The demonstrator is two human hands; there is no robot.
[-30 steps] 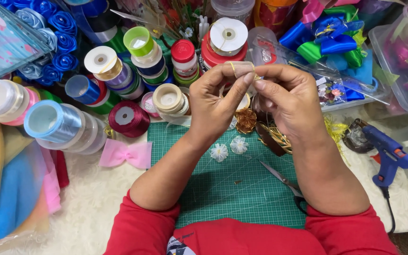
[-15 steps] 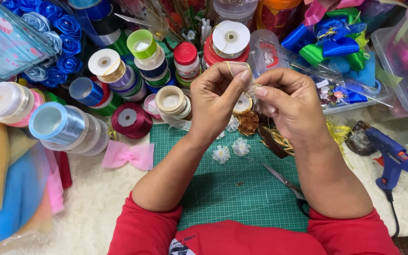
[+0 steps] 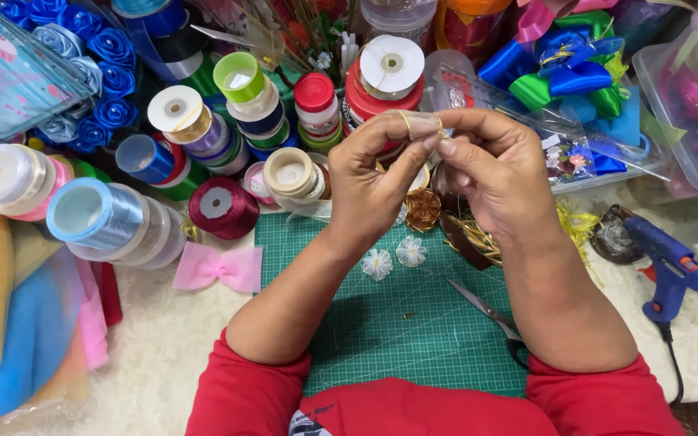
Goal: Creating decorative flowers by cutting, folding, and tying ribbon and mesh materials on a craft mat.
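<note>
Nearest are two red sleeves (image 3: pixel 244 396), with both forearms reaching out over a green cutting mat (image 3: pixel 381 331). On the mat, near its right edge, lie scissors (image 3: pixel 486 311), and farther in sit two small white ribbon flowers (image 3: pixel 394 257) side by side. A pink bow (image 3: pixel 218 267) rests just left of the mat on the pale cloth, and a blue glue gun (image 3: pixel 668 270) lies well to the right.

Above the mat's far edge the hands meet. The left hand (image 3: pixel 369 173) and the right hand (image 3: pixel 494 173) both pinch a short piece of sheer, gold-edged ribbon (image 3: pixel 420 123) between thumb and fingertips, fingers curled shut around it (the ribbon is held up in the air, touching nothing on the table). Under the hands a gold ribbon rosette (image 3: pixel 423 208) shows on the mat.

Farther off, spools of ribbon crowd the left and middle: a light blue spool (image 3: pixel 94 214), a maroon spool (image 3: pixel 221 207), a red one topped in white (image 3: pixel 388 69). Blue fabric roses (image 3: pixel 94 48) lie at the far left, and blue and green bows (image 3: pixel 567 77) at the far right.
</note>
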